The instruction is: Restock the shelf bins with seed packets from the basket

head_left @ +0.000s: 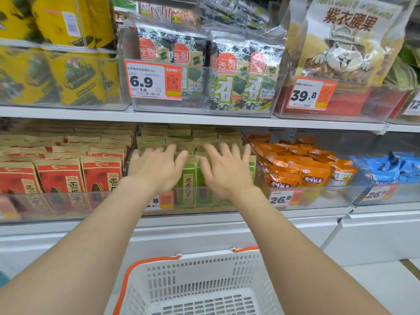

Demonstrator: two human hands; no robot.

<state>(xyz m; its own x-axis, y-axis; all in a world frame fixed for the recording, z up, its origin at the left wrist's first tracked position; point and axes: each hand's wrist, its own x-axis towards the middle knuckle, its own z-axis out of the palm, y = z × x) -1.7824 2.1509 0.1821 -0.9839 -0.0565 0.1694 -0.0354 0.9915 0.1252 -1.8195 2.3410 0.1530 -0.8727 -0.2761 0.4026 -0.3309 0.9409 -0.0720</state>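
Green seed packets point(189, 178) stand in rows in a clear shelf bin point(200, 196) on the lower shelf. My left hand point(156, 169) and my right hand point(223, 171) are both over the tops of these packets, fingers spread and straight, side by side with a small gap between them. Neither hand holds a packet. The white basket point(202, 287) with orange handles sits below, in front of the shelf; the part of its floor that shows holds no packets.
Red seed packets point(59, 178) fill the bin to the left. Orange packets point(302, 169) and blue packets point(386, 167) fill bins to the right. Seaweed packs point(241, 80) and a cashew bag point(347, 42) stand on the shelf above, close over my hands.
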